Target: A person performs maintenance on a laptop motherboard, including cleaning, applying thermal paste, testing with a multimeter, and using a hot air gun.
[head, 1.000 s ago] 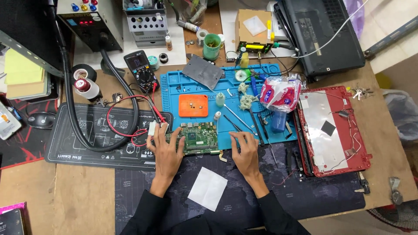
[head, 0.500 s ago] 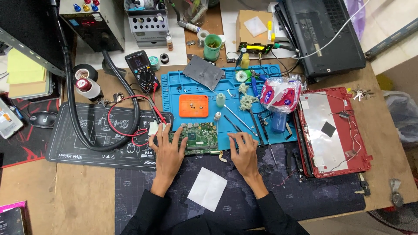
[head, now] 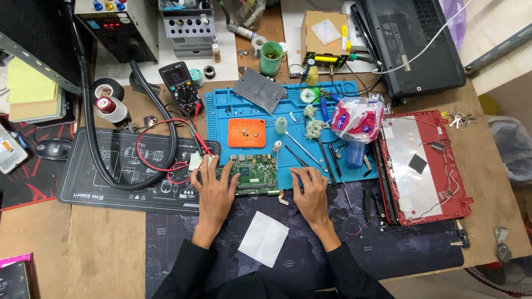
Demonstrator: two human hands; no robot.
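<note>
A green circuit board [head: 254, 175] lies at the front edge of a blue work mat [head: 332, 160]. My left hand [head: 213, 194] rests flat at the board's left end, fingers spread, fingertips touching the board and a small white connector on the red wires [head: 160, 166]. My right hand [head: 311, 196] lies just right of the board, on the mat's front edge. A thin dark tool [head: 295, 158] runs down to its fingertips; whether the fingers pinch it is not visible. A white square wipe [head: 264, 238] lies between my forearms.
On the blue mat are an orange pad [head: 246, 133], a grey plate [head: 259, 90], small bottles and long probes. A red laptop shell [head: 424, 166] lies at right, a multimeter [head: 180, 83] and black hose [head: 91, 138] at left, a power supply [head: 119, 25] behind.
Both hands stay by the board, almost still. Only the view shifts slightly.
</note>
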